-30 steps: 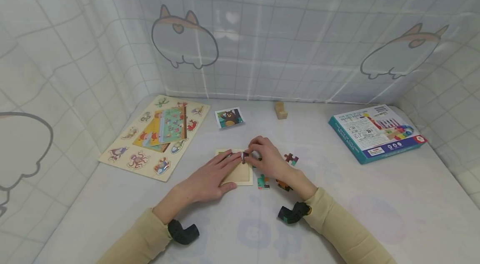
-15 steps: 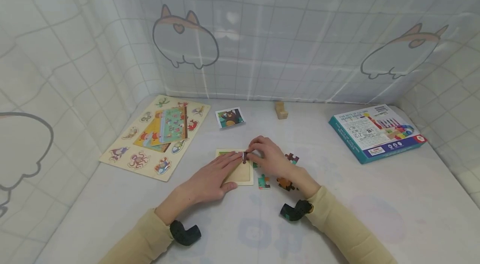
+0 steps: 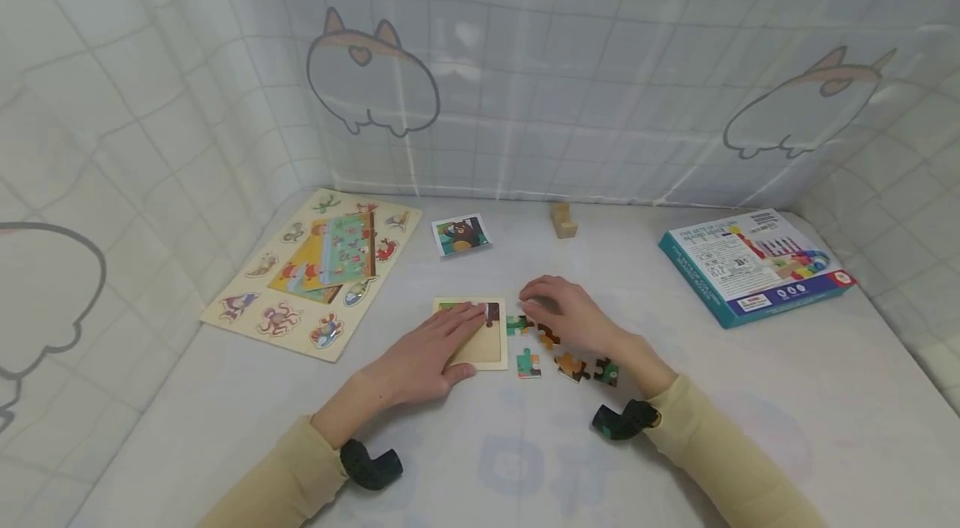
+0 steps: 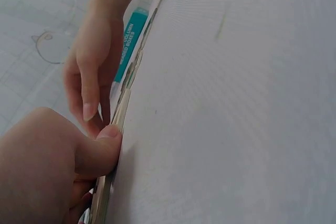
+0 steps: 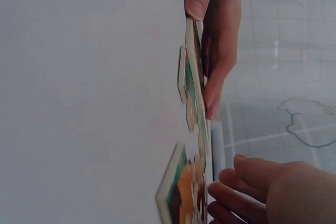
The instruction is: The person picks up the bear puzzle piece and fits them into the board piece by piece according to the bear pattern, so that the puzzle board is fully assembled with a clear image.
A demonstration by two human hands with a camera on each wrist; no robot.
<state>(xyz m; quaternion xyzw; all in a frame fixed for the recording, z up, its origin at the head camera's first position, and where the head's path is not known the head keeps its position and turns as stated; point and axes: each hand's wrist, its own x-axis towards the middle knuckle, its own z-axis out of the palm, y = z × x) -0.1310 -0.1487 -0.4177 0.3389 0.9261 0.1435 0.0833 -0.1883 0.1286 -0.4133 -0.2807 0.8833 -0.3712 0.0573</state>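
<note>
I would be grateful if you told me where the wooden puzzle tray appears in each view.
Head: the wooden puzzle tray lies below centre, partly covered by the left hand.
Left wrist: lower left, a thin strip seen edge-on.
Right wrist: upper half, just right of centre, edge-on.
Shared landmark: the left hand, touching it in all three.

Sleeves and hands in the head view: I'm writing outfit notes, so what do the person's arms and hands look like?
The left sleeve and right sleeve are beige, long and padded-looking. At the left wrist sits a black, bent-tube-shaped device; a similar black gadget is at the right. The left hand and right hand wear no gloves. No cables show.
</note>
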